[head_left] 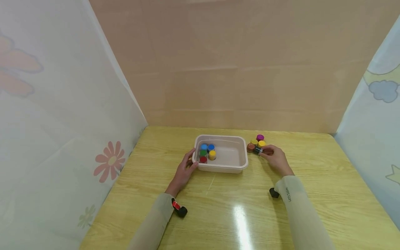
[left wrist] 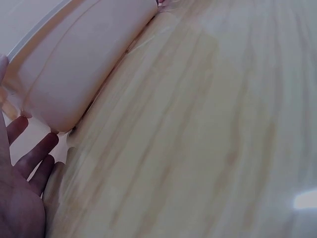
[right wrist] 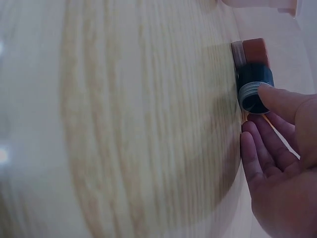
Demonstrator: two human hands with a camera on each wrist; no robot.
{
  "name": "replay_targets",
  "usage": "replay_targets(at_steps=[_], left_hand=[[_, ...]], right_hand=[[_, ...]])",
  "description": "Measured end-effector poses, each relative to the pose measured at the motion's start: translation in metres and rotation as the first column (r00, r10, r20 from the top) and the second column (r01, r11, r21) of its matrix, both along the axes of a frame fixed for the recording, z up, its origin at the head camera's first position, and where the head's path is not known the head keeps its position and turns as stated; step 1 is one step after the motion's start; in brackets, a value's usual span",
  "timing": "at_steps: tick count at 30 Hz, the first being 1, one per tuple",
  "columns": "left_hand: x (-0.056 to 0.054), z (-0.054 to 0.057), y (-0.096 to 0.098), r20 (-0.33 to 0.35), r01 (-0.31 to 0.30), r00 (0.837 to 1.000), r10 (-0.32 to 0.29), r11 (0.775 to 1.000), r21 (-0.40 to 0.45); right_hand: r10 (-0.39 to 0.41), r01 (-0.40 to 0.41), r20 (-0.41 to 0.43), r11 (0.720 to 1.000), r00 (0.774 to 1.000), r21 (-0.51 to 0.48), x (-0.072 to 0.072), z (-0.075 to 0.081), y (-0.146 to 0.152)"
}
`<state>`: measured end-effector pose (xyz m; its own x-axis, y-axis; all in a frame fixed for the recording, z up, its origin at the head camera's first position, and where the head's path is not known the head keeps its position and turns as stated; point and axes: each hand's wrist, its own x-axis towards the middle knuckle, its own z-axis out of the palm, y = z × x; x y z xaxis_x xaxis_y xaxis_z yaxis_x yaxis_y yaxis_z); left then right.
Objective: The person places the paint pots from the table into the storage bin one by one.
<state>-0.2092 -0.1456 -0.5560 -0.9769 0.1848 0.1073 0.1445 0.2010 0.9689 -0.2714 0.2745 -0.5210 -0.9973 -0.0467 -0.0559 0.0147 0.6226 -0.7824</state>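
Tray cut off, left wrist view

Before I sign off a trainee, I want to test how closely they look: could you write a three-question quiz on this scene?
1. How many jars stand inside the pale tub?
2. True or false: the left hand touches the tub's left end.
3. Which jar does the right hand hold? A: red. B: black. C: purple.

Key: 1. Five. 2. True. 3. B, the black jar.
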Motion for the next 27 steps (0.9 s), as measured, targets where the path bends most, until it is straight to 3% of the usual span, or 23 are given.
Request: replay_targets(at_steps=[12, 27], left_hand=[[0.0007, 0.0002, 0.0005, -0.017, -0.004, 1.0, 0.003, 0.999, -0.036], [-0.0014, -0.0023, -0.0009, -0.005, 0.003, 1.0, -0.003, 1.0, -0.022]], right_hand=[[-0.009, 0.01, -0.029, 1.0, 1.0, 0.019, 0.0009, -0.001, 0.003], [-0.028, 0.028, 0.042, 1.0, 0.999, -0.002, 0.004, 0.0034, 0.0052]])
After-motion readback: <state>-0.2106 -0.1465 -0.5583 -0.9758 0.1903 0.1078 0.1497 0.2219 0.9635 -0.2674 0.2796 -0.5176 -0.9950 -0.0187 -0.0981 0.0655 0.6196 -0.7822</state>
